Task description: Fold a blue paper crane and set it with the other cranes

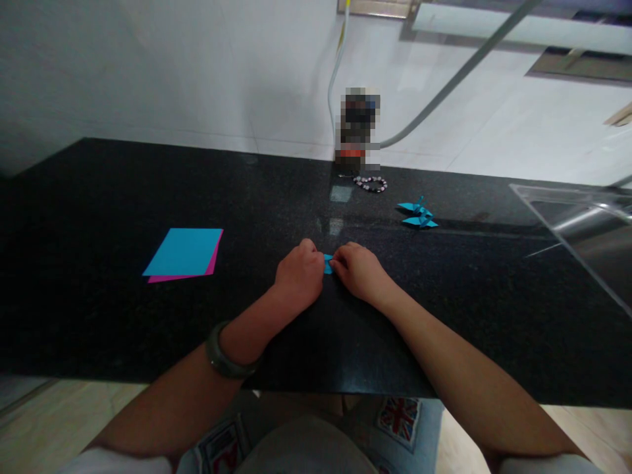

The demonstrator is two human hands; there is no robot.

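Between my two hands is a small piece of folded blue paper (328, 264), mostly covered by the fingers. My left hand (300, 271) is closed on its left side, with the fingers curled in. On the right side my right hand (359, 271) pinches the same paper between thumb and fingers. Both hands rest low over the dark countertop (316, 349). Farther back on the right lie folded blue paper cranes (419, 214), close together. A stack of square sheets (185, 252) lies to the left, blue on top with magenta showing beneath.
A beaded bracelet (371, 184) lies near the wall, beside a blurred-out object (358, 125). A grey hose (459, 79) and a thin white cable (334, 85) run down there. At the right is a metal sink (592, 230). The counter's front edge is close to my body.
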